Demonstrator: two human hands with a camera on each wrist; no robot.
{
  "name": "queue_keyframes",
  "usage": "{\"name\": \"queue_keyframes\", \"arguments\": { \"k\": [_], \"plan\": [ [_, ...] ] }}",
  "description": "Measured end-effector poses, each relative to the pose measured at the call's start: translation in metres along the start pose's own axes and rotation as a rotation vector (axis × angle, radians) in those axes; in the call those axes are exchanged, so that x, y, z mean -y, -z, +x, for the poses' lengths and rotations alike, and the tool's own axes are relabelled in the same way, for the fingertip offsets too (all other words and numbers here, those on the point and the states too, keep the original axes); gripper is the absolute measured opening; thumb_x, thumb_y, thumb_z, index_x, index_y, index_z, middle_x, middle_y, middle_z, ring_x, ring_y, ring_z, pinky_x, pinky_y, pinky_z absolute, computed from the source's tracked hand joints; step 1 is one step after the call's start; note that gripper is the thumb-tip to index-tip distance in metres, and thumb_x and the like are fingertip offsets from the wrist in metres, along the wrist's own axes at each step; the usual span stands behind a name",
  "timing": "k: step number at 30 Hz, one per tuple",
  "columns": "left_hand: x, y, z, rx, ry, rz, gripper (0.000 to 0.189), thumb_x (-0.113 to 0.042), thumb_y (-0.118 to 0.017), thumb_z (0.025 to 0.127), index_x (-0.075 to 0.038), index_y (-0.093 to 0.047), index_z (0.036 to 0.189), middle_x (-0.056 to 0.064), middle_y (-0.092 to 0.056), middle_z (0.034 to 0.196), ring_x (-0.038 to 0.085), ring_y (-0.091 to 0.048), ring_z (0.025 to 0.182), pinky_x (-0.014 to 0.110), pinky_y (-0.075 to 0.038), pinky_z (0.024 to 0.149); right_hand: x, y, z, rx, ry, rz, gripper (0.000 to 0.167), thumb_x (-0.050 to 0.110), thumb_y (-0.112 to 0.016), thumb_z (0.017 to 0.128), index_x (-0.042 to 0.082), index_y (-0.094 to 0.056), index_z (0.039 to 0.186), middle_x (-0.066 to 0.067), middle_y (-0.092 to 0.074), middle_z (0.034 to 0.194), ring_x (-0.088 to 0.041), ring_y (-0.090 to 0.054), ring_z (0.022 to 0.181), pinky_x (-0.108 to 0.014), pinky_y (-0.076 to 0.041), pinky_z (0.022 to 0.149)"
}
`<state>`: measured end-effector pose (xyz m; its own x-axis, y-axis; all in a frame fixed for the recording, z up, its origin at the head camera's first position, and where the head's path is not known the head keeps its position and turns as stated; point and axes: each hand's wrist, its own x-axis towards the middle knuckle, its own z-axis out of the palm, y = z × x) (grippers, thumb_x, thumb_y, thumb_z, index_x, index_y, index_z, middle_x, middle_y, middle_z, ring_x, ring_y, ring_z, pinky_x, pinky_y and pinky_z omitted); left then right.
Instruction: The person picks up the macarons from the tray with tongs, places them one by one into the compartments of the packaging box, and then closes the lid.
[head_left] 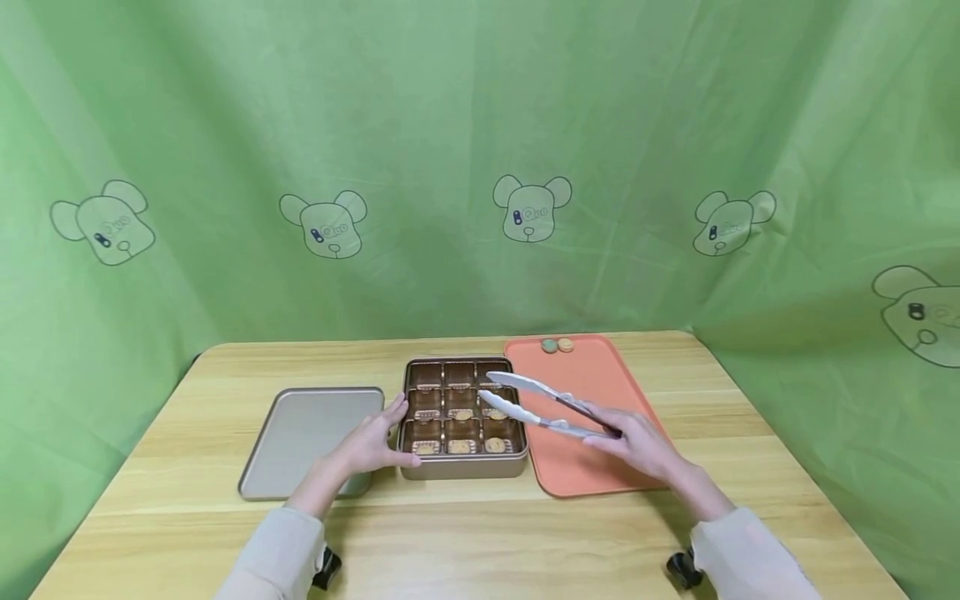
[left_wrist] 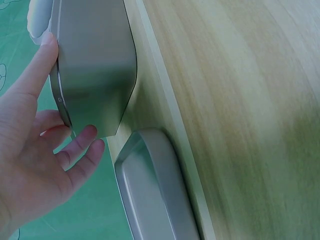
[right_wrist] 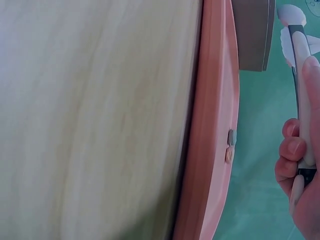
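Note:
A brown metal tin holds a divided insert. Round cookies lie in its front compartments and in the middle and right ones of the middle row. My left hand holds the tin's front left corner, thumb on the front rim and fingers along the left side; in the left wrist view, the other fingers of the left hand hang loose. My right hand grips tongs by their handles. The tongs' pale tips are spread above the tin's right compartments, with nothing seen between them.
A coral tray lies right of the tin, with a green cookie and a tan cookie at its far edge. To the left lies a metal lid, rim up. Green curtain hangs behind the wooden table.

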<state>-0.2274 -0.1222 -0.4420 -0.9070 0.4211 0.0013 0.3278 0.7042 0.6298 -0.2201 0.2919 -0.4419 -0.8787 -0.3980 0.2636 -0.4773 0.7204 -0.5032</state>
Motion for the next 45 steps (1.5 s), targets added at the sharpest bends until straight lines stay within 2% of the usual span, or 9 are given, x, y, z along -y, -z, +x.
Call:
{"name": "queue_keyframes", "arguments": {
  "k": [7, 16, 21, 23, 26, 28, 35, 41, 45],
  "plan": [
    [0.000, 0.001, -0.002, 0.005, -0.005, 0.009, 0.096, -0.034, -0.076, 0.069, 0.006, -0.025, 0.139, 0.018, -0.013, 0.149, 0.043, -0.018, 0.133, 0.059, -0.009, 0.108, -0.010, 0.003, -0.004, -0.085, -0.023, -0.032, 0.057, 0.029, -0.068, 0.081, 0.003, -0.051, 0.129, 0.007, -0.039, 0.062, -0.005, -0.033, 0.056, -0.019, -0.032, 0.049],
    [0.000, 0.001, -0.002, 0.004, -0.012, 0.010, 0.095, -0.034, -0.076, 0.069, 0.008, -0.026, 0.138, 0.019, -0.013, 0.149, 0.043, -0.019, 0.133, 0.059, -0.009, 0.108, -0.021, 0.008, -0.007, -0.157, -0.116, -0.101, 0.057, 0.030, -0.067, 0.082, 0.000, -0.051, 0.128, 0.003, -0.039, 0.060, -0.009, -0.032, 0.053, -0.021, -0.029, 0.045],
    [0.000, 0.001, -0.002, 0.001, -0.013, 0.010, 0.096, -0.034, -0.077, 0.068, 0.007, -0.026, 0.138, 0.018, -0.013, 0.149, 0.043, -0.019, 0.133, 0.059, -0.010, 0.108, -0.026, 0.011, -0.009, -0.136, -0.178, -0.133, 0.059, 0.034, -0.064, 0.084, 0.001, -0.049, 0.130, 0.001, -0.038, 0.058, -0.012, -0.032, 0.051, -0.024, -0.029, 0.045],
    [0.000, 0.001, -0.002, 0.001, -0.013, 0.008, 0.096, -0.034, -0.077, 0.068, 0.006, -0.026, 0.139, 0.018, -0.013, 0.150, 0.043, -0.019, 0.133, 0.059, -0.010, 0.108, -0.028, 0.012, -0.010, -0.126, -0.199, -0.144, 0.059, 0.035, -0.064, 0.084, 0.001, -0.049, 0.130, -0.006, -0.046, 0.060, -0.015, -0.037, 0.053, -0.027, -0.034, 0.047],
    [0.000, 0.001, -0.001, 0.001, -0.014, 0.005, 0.096, -0.034, -0.077, 0.068, 0.006, -0.026, 0.139, 0.018, -0.013, 0.150, 0.044, -0.019, 0.133, 0.060, -0.010, 0.107, -0.031, 0.014, -0.013, -0.122, -0.230, -0.154, 0.060, 0.037, -0.063, 0.084, 0.001, -0.049, 0.130, -0.026, -0.060, 0.081, -0.025, -0.052, 0.064, -0.041, -0.046, 0.056],
    [0.000, 0.001, -0.001, 0.002, -0.013, 0.003, 0.096, -0.034, -0.077, 0.068, 0.006, -0.026, 0.139, 0.018, -0.013, 0.150, 0.044, -0.019, 0.133, 0.060, -0.010, 0.107, -0.032, 0.015, -0.014, -0.119, -0.253, -0.161, 0.061, 0.039, -0.063, 0.084, 0.001, -0.048, 0.130, -0.033, -0.060, 0.096, -0.030, -0.055, 0.072, -0.046, -0.048, 0.062],
    [-0.001, 0.002, -0.001, 0.005, -0.017, 0.010, 0.096, -0.035, -0.077, 0.068, 0.007, -0.026, 0.139, 0.019, -0.013, 0.149, 0.043, -0.019, 0.133, 0.060, -0.010, 0.107, -0.037, 0.019, -0.017, -0.093, -0.330, -0.191, 0.064, 0.042, -0.060, 0.086, -0.002, -0.045, 0.131, -0.036, -0.058, 0.097, -0.025, -0.049, 0.063, -0.030, -0.037, 0.049],
    [0.000, 0.001, 0.000, 0.006, -0.007, 0.013, 0.096, -0.035, -0.076, 0.068, 0.006, -0.026, 0.139, 0.018, -0.013, 0.150, 0.044, -0.018, 0.133, 0.060, -0.009, 0.107, -0.038, 0.021, -0.018, -0.078, -0.352, -0.227, 0.062, 0.040, -0.059, 0.087, 0.000, -0.045, 0.132, -0.035, -0.058, 0.095, -0.022, -0.046, 0.055, -0.028, -0.032, 0.042],
    [0.000, 0.000, -0.001, 0.010, 0.004, 0.005, 0.095, -0.034, -0.076, 0.068, 0.005, -0.026, 0.139, 0.017, -0.013, 0.150, 0.044, -0.016, 0.133, 0.061, -0.008, 0.107, -0.038, 0.020, -0.018, -0.065, -0.376, -0.254, 0.059, 0.035, -0.061, 0.086, -0.001, -0.047, 0.130, -0.037, -0.058, 0.097, -0.028, -0.052, 0.060, -0.032, -0.037, 0.045]
  ]
}}
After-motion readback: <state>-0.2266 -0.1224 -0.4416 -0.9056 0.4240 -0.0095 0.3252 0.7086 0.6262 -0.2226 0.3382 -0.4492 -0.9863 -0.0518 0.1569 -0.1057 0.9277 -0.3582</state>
